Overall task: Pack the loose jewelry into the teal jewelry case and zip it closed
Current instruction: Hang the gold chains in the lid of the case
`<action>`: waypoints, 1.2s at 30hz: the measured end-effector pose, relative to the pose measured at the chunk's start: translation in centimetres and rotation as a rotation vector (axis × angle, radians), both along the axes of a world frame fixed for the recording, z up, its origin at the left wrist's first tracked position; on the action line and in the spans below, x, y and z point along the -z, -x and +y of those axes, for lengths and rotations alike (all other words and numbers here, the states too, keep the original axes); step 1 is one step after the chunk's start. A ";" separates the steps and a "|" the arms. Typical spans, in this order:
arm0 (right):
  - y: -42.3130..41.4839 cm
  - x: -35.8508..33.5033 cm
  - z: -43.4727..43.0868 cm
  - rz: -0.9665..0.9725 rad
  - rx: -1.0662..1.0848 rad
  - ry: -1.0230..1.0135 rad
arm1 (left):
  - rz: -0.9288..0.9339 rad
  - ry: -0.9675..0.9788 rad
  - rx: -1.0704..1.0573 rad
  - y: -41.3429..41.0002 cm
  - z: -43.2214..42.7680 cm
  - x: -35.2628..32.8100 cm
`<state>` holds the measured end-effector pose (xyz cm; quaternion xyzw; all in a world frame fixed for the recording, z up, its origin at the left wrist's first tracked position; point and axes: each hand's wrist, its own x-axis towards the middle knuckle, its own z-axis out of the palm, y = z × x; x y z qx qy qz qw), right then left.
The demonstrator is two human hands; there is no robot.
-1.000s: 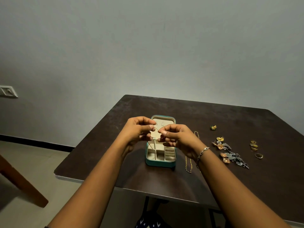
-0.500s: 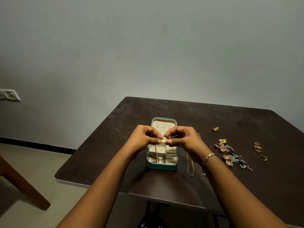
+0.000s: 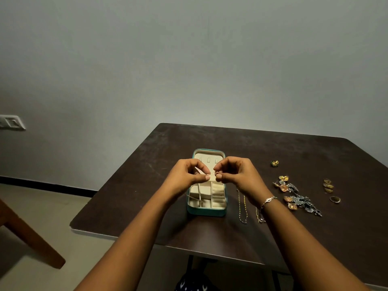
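Observation:
The teal jewelry case lies open on the dark table, its cream compartments showing. Above it, my left hand and my right hand together pinch a small gold piece of jewelry between their fingertips. A thin chain hangs from it into the case's left compartments. Right of the case lie a gold chain, a small gold earring, a cluster of gold and grey ornaments, stacked gold rings and a single ring.
The table's near edge runs just below my forearms. A wooden chair leg stands on the floor at the left. A wall switch plate sits at the far left. A bracelet is on my right wrist.
Both hands have dropped slightly toward the case and drawn together on the small gold piece. The camera view has shifted a little; the loose jewelry on the table has not moved.

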<state>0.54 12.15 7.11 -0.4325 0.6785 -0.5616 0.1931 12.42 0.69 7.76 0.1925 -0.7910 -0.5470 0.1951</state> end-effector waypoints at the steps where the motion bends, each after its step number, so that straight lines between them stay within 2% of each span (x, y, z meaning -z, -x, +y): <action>1: 0.0 0.0 0.0 0.015 0.003 -0.006 | 0.007 0.013 -0.014 0.1 -0.1 0.2; 12: 0.2 -0.1 0.4 -0.048 -0.030 -0.053 | 0.083 0.030 -0.054 0.1 0.2 0.2; 19: 0.8 -0.4 0.6 -0.122 -0.016 0.001 | -0.012 -0.012 0.050 0.0 0.3 -0.1; 27: 1.0 -1.2 0.8 -0.071 -0.029 0.017 | 0.024 0.070 0.025 0.2 0.3 0.2; 36: 0.6 -1.7 0.9 0.016 -0.061 0.010 | 0.045 -0.024 0.005 0.3 0.5 0.2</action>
